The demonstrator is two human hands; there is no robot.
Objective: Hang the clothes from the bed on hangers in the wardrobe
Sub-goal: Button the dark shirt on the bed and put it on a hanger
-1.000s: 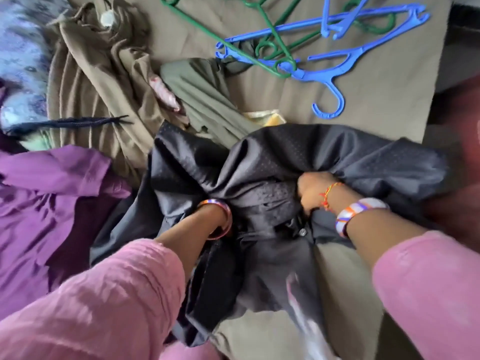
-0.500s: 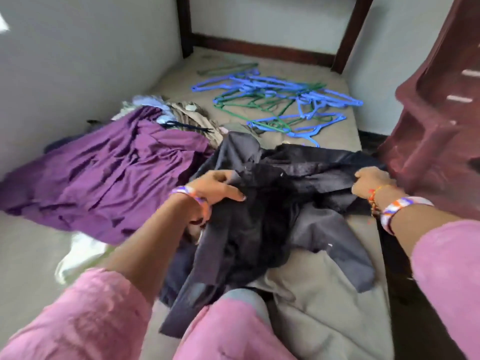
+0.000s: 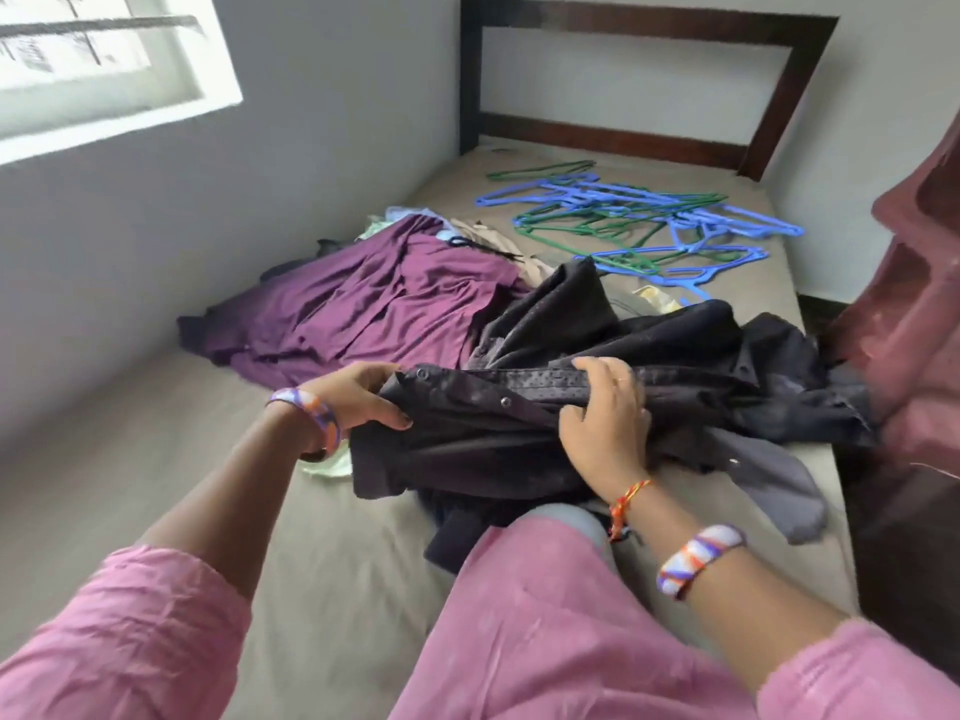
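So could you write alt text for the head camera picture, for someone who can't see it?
A person's left hand and right hand grip a dark dotted button-up shirt above a beige bed. A crumpled purple garment lies behind it, and blue and green plastic hangers sit tangled near the dark wooden headboard.

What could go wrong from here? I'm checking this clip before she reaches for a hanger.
1. Both hands, left hand and right hand, grip the bunched dark shirt; a sleeve may stay twisted inside.
2. The hangers lie interlocked, so pulling one could drag others.
3. The shirt overlaps the purple garment and might pull it along.
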